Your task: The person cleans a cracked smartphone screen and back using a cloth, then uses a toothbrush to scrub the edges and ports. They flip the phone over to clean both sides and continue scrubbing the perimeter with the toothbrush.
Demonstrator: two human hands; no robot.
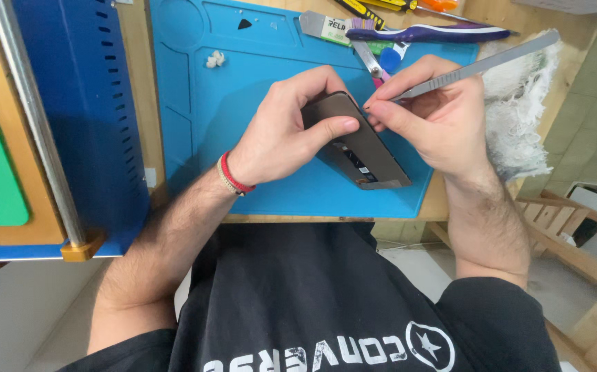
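Gripping a slim dark rectangular phone point(357, 141) edge-up over the ribbed blue silicone mat point(257, 96), the left hand point(285, 127) is steadying it.
Closed pen-style around a flat grey metal pry tool point(477, 65), the right hand point(429, 114) is working its tip at the phone's top corner seam; prying onward probably calls for light, shallow pressure.

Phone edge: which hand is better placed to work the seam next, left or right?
Right, probably. The right hand pinches the thin metal pry tool, its tip at the phone edge. The left hand grips the phone, tilted above the blue mat, steadying it.
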